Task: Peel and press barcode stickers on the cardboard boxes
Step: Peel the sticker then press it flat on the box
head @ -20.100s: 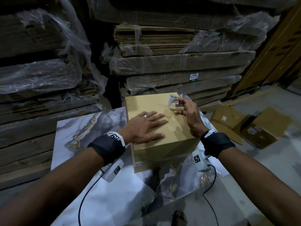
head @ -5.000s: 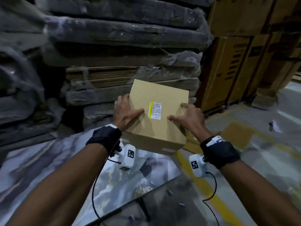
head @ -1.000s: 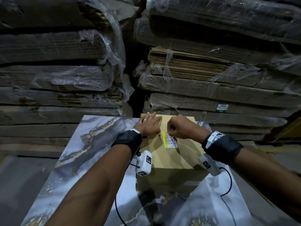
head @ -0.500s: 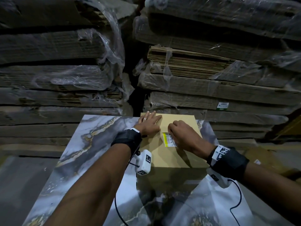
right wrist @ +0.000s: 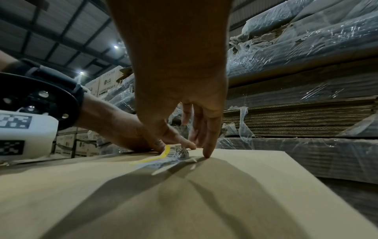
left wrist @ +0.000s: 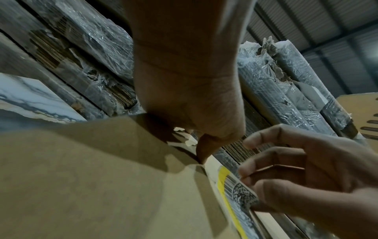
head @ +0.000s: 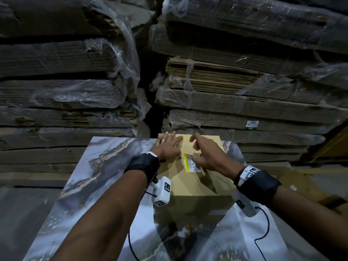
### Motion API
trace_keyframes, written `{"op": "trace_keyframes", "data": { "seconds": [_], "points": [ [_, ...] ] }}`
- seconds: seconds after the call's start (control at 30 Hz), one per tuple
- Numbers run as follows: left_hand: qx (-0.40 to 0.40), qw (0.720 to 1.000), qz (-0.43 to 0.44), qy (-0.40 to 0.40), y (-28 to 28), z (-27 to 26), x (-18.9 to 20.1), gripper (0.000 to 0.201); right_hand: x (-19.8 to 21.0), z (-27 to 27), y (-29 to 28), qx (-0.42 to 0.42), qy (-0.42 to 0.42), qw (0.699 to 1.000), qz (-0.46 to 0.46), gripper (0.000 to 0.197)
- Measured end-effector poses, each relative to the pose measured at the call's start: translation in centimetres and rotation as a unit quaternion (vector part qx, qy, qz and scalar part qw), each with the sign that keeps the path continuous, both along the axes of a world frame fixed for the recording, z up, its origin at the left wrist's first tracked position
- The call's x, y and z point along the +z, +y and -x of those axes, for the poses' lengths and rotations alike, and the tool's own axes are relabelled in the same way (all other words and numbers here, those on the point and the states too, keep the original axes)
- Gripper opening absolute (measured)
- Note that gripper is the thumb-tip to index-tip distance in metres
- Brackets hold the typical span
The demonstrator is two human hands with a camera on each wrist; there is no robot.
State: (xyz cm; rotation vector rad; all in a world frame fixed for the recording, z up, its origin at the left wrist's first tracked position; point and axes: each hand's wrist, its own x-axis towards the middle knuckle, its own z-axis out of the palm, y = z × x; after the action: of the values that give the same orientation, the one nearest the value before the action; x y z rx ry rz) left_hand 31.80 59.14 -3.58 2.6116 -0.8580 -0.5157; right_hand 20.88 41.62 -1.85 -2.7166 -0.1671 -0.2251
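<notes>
Cardboard box (head: 190, 178) sits at the far edge of the marble worktop (head: 98, 178). Left hand (head: 168, 147) lies flat on the box top, fingers straight. Right hand (head: 206, 155) has fingers spread loose, thumb pressing the barcode sticker (head: 190, 163) mid-lid; its far end curls up a bit.

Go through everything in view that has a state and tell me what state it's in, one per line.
cardboard box: closed, standing on the marble-patterned table.
barcode sticker: on the box top, far end curling up, not fully flat.
left hand: flat, fingers straight, resting on the box top.
right hand: fingers spread, fingertips pressing on the sticker.
flattened cardboard stacks: bundled in plastic wrap.
</notes>
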Motion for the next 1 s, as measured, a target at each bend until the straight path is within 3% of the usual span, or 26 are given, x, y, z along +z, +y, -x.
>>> {"op": "trace_keyframes", "data": {
  "seconds": [0.07,0.27,0.63,1.0],
  "points": [
    [-0.003,1.000,-0.002,0.004,0.1,0.0,0.0,0.068,0.1,-0.2,0.7,0.025,0.030,0.999,0.020,0.046],
    [0.001,1.000,0.007,0.008,0.1,0.2,0.3,0.071,0.0,-0.8,1.5,0.082,-0.007,0.997,-0.015,0.024],
    [-0.006,1.000,0.004,0.002,0.1,-0.7,-0.6,0.072,0.7,-0.3,-0.5,0.042,0.044,0.990,-0.124,0.020],
    [-0.005,1.000,0.014,0.009,0.3,-0.7,-0.5,0.073,-0.2,1.2,-1.8,0.011,0.012,0.973,-0.232,0.013]
  ]
}}
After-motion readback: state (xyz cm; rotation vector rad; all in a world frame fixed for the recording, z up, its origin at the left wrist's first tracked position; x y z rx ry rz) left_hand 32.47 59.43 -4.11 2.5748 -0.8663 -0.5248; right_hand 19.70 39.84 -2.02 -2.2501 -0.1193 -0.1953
